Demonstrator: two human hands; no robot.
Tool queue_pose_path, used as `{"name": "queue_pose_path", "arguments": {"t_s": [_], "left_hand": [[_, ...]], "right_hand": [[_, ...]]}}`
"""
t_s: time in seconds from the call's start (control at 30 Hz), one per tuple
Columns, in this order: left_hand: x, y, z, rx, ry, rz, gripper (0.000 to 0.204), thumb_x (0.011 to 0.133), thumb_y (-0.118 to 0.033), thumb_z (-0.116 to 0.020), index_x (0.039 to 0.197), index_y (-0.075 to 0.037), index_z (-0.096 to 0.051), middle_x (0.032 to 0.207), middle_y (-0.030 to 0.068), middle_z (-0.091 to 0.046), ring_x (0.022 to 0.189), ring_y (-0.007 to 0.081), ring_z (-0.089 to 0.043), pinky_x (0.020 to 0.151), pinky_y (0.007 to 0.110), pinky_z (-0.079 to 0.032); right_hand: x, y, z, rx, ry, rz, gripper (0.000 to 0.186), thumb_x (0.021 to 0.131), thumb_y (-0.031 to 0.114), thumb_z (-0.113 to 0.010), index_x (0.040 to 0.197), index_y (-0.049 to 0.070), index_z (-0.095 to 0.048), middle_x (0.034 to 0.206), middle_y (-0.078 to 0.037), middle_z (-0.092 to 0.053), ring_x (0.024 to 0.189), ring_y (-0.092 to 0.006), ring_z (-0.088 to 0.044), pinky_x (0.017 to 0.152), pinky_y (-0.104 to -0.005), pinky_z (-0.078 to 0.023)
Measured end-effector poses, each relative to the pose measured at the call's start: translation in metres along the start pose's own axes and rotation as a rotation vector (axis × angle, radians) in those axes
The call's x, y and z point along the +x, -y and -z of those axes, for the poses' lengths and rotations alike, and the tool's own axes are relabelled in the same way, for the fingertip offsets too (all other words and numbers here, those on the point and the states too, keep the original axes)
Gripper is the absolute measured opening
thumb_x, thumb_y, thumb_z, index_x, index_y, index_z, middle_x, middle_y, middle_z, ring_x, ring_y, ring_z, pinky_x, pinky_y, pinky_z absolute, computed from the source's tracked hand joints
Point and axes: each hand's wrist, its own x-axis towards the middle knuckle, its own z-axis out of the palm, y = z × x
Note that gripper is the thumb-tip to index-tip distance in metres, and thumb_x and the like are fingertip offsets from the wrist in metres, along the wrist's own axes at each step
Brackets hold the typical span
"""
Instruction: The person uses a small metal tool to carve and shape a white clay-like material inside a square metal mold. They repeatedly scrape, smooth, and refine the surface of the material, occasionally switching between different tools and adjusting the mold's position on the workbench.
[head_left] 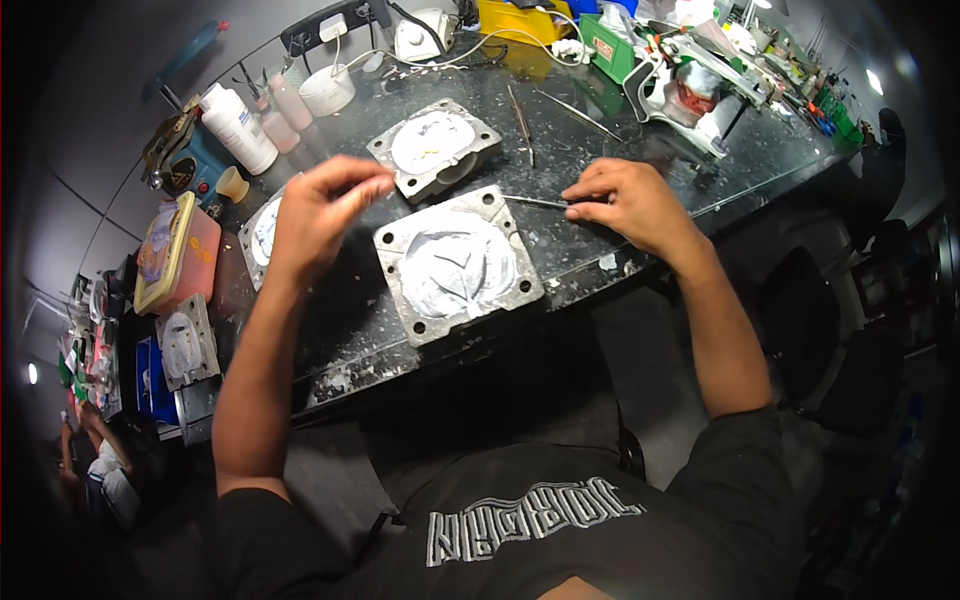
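The right hand holds a thin metal tool between the thumb and the first fingers. It is held like a pencil, maybe so the tip can be steered with care. The tip is at the far right corner of the near gray block; whether it touches is hard to tell.

That block sits on the dark table, close to the front edge and between the two arms, likely so both hands can get to it. It has a white, hollow middle, which faces up, so all the lines in it show.

The left hand hangs up and left of the block. Its fingers are bent, with the thumb near the first finger. One cannot tell if they pinch something tiny.

A second block is just behind the near one. Two more tools, a dark stick and a silver stick, lie to its right, perhaps to be in easy reach. Bottles stand farther back, maybe to leave elbow room.
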Motion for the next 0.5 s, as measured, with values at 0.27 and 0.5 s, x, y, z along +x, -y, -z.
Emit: {"name": "queue_pose_path", "arguments": {"t_s": [0.27,0.5], "left_hand": [[0.080,-0.004,-0.038,0.328,-0.041,-0.070,0.029,0.097,-0.028,-0.080,0.117,-0.007,-0.083,0.110,0.0142,-0.081,0.104,0.0230,-0.076,0.093,0.035,-0.057],[0.011,-0.018,-0.012,0.180,-0.111,-0.117,0.033,0.103,-0.012,-0.061,0.133,-0.006,-0.074,0.126,0.0136,-0.076,0.118,0.0232,-0.069,0.101,0.031,-0.051]], "right_hand": [[0.009,0.021,0.000,-0.354,0.005,0.036,0.014,0.095,0.020,-0.070,0.093,0.006,-0.073,0.096,-0.012,-0.072,0.092,-0.0363,-0.072,0.081,-0.0477,-0.057],[-0.063,0.012,0.012,0.255,-0.334,-0.207,0.023,0.112,0.024,-0.056,0.109,0.003,-0.066,0.069,-0.004,-0.050,0.060,-0.0172,-0.052,0.059,-0.0327,-0.043]]}}
